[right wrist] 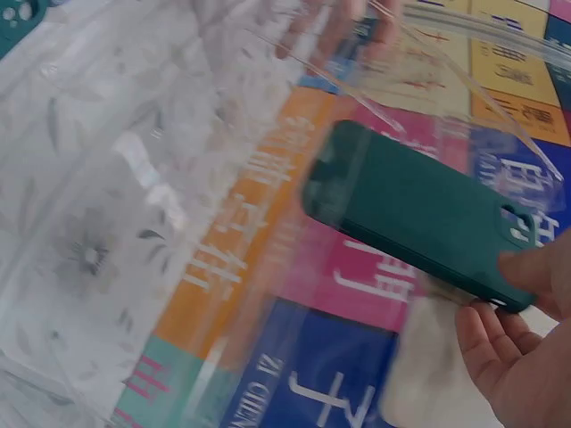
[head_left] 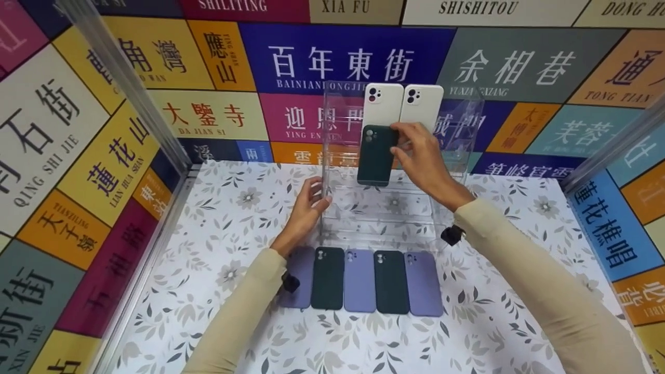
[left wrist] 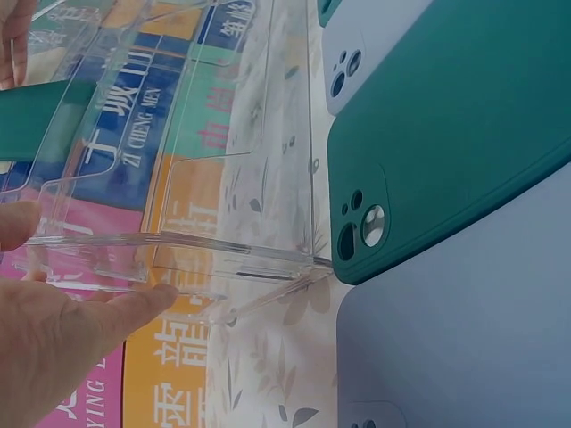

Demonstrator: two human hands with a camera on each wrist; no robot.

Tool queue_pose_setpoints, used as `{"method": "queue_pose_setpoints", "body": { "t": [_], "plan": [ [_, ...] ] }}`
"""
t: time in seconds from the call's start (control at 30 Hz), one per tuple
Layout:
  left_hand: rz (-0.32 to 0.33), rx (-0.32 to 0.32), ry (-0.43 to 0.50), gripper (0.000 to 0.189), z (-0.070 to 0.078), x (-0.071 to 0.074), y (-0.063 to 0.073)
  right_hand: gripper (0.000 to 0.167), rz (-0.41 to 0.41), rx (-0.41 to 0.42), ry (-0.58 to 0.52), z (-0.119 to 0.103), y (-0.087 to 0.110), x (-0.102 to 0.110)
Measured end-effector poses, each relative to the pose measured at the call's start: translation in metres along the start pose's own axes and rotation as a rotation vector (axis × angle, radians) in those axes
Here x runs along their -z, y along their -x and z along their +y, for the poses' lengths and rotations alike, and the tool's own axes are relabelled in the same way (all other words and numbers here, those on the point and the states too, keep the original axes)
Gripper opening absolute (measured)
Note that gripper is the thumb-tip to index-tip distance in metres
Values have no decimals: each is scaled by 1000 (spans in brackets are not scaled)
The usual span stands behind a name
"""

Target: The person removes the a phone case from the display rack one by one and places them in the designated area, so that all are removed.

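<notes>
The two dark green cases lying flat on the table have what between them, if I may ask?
A purple case lies between the dark green cases, as the head view shows.

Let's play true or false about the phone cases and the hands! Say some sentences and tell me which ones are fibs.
1. The right hand holds a dark green case. True.
2. The left hand grips the side of the clear rack. True.
3. Nothing white stands on the rack. False: two white cases do.
4. The row in front is all purple. False: it has three purple cases and two dark green ones.
5. Both hands hold phone cases. False: only the right one does.
</notes>
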State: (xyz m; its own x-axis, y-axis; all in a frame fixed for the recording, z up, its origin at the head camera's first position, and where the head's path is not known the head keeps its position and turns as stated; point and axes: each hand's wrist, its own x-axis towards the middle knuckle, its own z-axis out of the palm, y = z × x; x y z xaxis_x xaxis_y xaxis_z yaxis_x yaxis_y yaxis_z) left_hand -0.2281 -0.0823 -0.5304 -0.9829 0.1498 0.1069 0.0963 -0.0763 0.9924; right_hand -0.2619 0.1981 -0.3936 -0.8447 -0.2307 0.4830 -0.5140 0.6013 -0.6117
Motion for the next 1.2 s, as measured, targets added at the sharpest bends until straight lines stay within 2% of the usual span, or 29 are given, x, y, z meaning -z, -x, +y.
{"method": "queue_pose_setpoints", "body": {
  "t": [0.2,0.57,0.8,1.0,1.2],
  "plan": [
    [-22,23,-8,54,-2,-4,2,46,42,-14,-1,9,16,-4],
    [1,33,8,53,-1,-1,-1,38,90,46,-39,2,14,-3],
    [3,15,11,53,-1,1,-1,35,174,105,-39,-3,21,11],
    [1,6,3,51,-3,1,-1,35,233,96,-80,-3,36,26],
    [-1,6,-4,53,-2,1,-1,38,245,79,-94,3,54,36]
  ]
}}
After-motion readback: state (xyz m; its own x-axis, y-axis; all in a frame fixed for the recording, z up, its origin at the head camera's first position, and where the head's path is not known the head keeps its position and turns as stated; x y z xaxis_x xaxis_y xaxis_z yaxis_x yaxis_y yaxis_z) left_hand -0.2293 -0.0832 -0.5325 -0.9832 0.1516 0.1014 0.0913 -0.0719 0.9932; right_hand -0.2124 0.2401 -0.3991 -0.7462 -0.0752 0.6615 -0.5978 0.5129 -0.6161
